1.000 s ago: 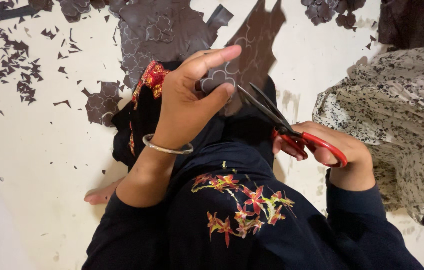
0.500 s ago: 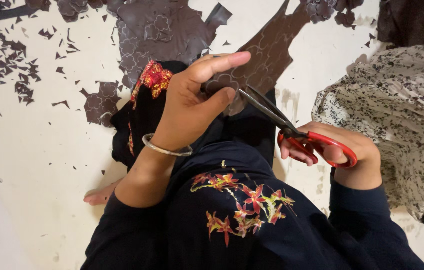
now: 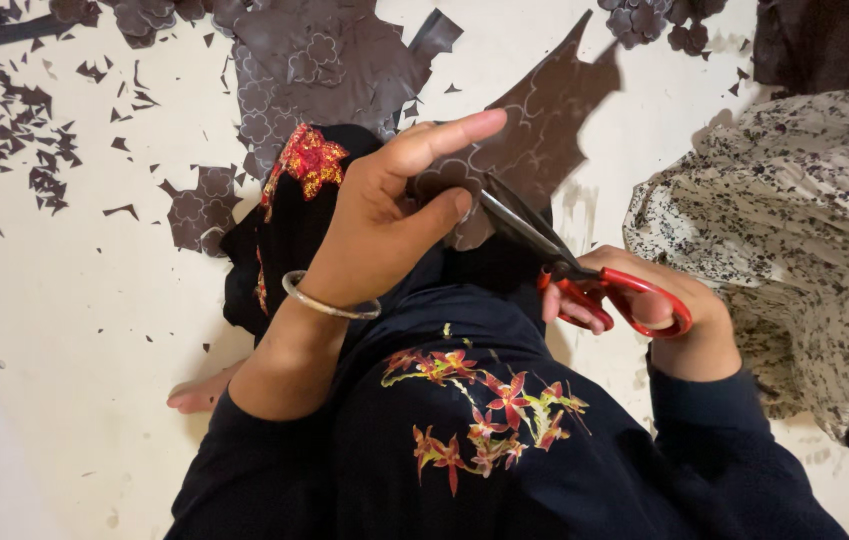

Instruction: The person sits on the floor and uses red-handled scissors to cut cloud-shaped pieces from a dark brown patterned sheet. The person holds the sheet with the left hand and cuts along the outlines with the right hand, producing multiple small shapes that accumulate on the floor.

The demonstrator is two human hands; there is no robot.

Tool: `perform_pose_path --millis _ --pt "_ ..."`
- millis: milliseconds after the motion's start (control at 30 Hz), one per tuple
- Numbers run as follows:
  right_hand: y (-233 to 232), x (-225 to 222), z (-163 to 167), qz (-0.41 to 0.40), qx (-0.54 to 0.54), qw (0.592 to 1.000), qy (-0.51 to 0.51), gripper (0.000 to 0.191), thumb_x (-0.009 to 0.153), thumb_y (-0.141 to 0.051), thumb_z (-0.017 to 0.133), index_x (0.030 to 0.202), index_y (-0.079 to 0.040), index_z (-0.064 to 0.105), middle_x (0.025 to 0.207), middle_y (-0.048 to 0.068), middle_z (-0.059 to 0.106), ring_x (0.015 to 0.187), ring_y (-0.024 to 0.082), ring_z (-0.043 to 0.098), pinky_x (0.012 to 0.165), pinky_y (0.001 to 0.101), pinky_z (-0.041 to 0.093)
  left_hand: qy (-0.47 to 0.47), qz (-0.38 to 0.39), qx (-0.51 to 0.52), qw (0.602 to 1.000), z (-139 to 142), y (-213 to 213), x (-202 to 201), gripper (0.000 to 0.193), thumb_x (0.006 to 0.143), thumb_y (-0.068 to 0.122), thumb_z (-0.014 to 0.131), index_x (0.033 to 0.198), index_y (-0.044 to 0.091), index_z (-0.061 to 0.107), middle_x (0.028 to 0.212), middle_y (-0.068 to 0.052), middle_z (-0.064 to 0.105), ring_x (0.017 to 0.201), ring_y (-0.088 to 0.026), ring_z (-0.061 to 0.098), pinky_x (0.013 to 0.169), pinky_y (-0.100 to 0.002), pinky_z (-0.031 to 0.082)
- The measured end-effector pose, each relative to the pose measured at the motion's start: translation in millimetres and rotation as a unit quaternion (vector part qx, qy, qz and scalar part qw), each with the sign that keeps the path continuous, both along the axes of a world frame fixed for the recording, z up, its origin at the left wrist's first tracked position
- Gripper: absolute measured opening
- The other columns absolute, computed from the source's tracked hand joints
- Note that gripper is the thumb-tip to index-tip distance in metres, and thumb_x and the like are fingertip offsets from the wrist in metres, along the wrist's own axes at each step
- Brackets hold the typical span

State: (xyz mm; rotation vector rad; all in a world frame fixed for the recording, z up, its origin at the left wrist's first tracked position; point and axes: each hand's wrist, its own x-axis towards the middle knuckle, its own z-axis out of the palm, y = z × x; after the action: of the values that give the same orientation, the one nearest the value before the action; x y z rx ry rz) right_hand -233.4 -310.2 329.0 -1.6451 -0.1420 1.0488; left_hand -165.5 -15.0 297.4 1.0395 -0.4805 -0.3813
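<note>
L hand (image 3: 374, 225) pinches the dark brown patterned sheet (image 3: 544, 120) between thumb and fingers, holding it up above the lap; a metal bangle (image 3: 329, 300) sits on that wrist. R hand (image 3: 659, 310) grips red-handled scissors (image 3: 584, 270), fingers through the loops, blades partly open w/ tips at the sheet's lower edge beside the L thumb. Brown scraps (image 3: 14, 150) lie scattered on the pale floor (image 3: 74, 330); speckled cloth (image 3: 794, 230) lies at R.

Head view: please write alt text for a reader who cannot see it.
A person's right hand works red-handled scissors into a dark brown patterned sheet that the left hand pinches. Brown offcuts litter the pale floor.
</note>
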Motion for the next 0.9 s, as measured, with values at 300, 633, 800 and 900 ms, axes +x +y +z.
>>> perform_pose_path --millis 300,633,800,900 --pt "-15.2 -7.5 -27.2 0.019 0.092 0.995 0.024 0.127 0.045 -0.107 0.047 0.092 0.007 0.075 0.058 0.001 0.059 0.05 0.009 0.058 0.052 0.0244 0.045 0.018 0.033 0.004 0.999 5.9 -2.3 -2.2 0.059 0.095 -0.017 0.059 0.149 0.006 0.054 0.12 0.004 0.055 0.088 0.001 0.054 0.079 -0.016 0.046" --pt "-7.0 -27.6 -47.5 -0.059 0.132 0.989 0.014 0.124 0.052 -0.104 0.046 0.094 0.01 0.072 0.056 0.001 0.055 0.049 0.01 0.057 0.05 0.0245 0.047 -0.025 0.059 0.012 0.998 -1.0 -6.9 -5.2 0.06 0.1 -0.016 0.067 0.153 0.007 0.05 0.116 0.003 0.056 0.095 0.0 0.058 0.087 -0.016 0.053" --pt "6.5 -31.7 -44.8 -0.08 0.132 0.988 0.024 0.123 0.057 -0.104 0.043 0.099 0.009 0.069 0.058 0.001 0.053 0.05 0.01 0.053 0.05 0.0247 0.046 -0.055 0.098 0.092 0.989 -3.7 -6.3 -5.5 0.066 0.098 -0.016 0.067 0.157 0.009 0.052 0.105 0.005 0.056 0.088 0.001 0.056 0.085 -0.017 0.052" --pt "16.0 -31.7 -48.0 -0.089 0.04 0.994 -0.05 0.123 0.055 -0.105 0.039 0.097 0.006 0.069 0.06 0.0 0.053 0.051 0.01 0.057 0.048 0.0238 0.047 -0.07 0.119 0.091 0.986 -6.7 -10.3 -6.0 0.063 0.099 -0.016 0.066 0.155 0.009 0.05 0.109 0.004 0.06 0.089 0.001 0.057 0.084 -0.015 0.052"
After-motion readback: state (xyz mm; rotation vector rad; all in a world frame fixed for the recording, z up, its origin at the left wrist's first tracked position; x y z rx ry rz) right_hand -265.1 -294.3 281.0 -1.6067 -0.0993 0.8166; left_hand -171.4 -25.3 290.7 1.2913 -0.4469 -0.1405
